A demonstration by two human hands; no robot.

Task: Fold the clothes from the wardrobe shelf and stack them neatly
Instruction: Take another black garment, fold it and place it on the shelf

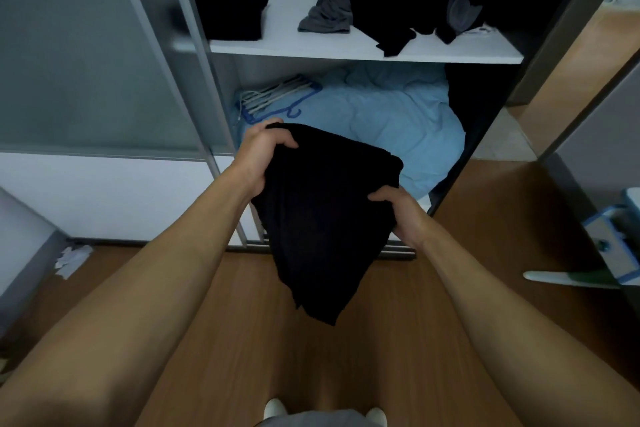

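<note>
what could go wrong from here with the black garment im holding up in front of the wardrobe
The black garment is held by the left hand and right hand near its top only; the hanging lower part could unfold. A piece of the dark unfolded pile overhangs the shelf edge, so a nudge might drag it off.

Reaching forward with both bare arms, gripping a black garment (318, 218) at its top corner with the higher left hand (266, 152) and at its right edge with the lower right hand (403, 215).
</note>
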